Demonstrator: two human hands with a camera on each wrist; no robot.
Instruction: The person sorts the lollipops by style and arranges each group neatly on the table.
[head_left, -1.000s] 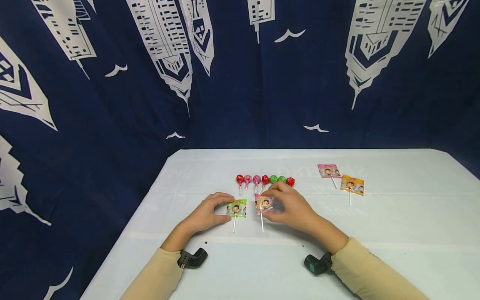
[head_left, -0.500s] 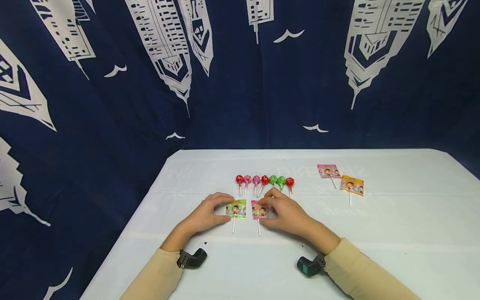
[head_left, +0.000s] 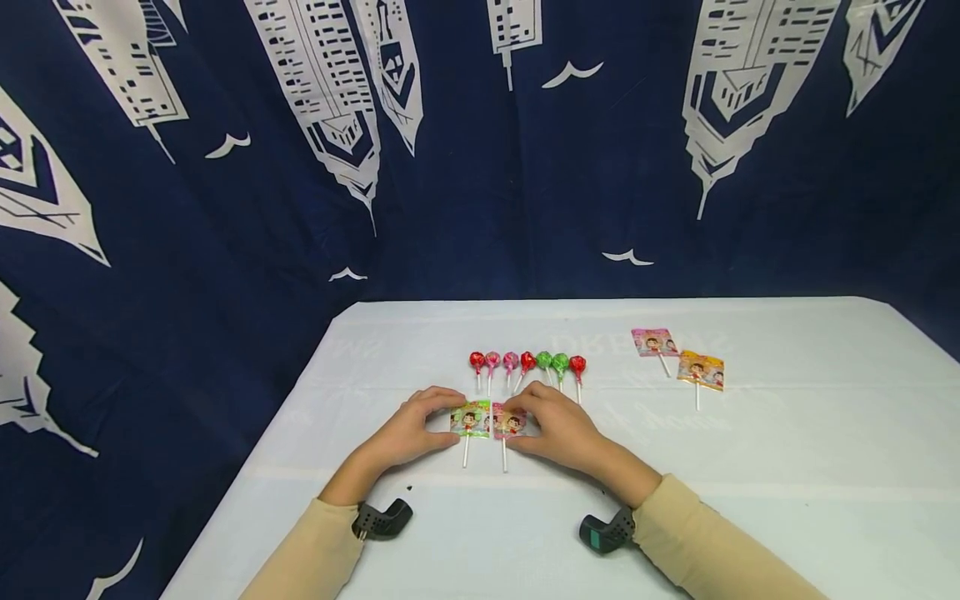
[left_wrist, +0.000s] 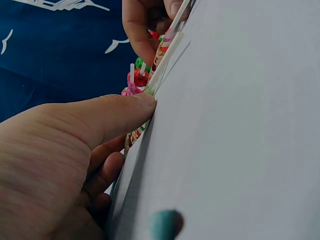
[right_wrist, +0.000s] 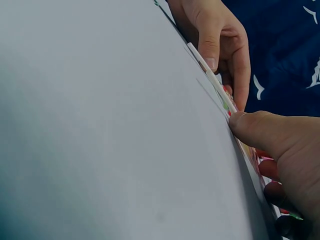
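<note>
In the head view, my left hand (head_left: pixel 417 425) pinches the left edge of a lollipop in a flat green wrapper (head_left: pixel 471 418), forefinger at the top and thumb at the bottom. My right hand (head_left: pixel 558 425) holds a lollipop in a flat pink wrapper (head_left: pixel 507 421) the same way, from its right side. The two wrappers lie side by side on the white table, almost touching, their white sticks towards me. Each wrist view shows a thumb (left_wrist: pixel 125 112) at a wrapper's lower edge; the wrappers are seen edge-on there and mostly hidden.
Behind the hands, a row of round lollipops in red, pink and green foil (head_left: pixel 527 361) lies on the table (head_left: pixel 750 500). At the back right lie another pink-wrapped lollipop (head_left: pixel 654 342) and an orange-wrapped lollipop (head_left: pixel 701 370). A dark blue printed curtain (head_left: pixel 480 208) hangs behind.
My right hand has slid the pink-wrapped lollipop left and slightly towards me, closing the gap to the green-wrapped one. My left hand has stayed in place.
</note>
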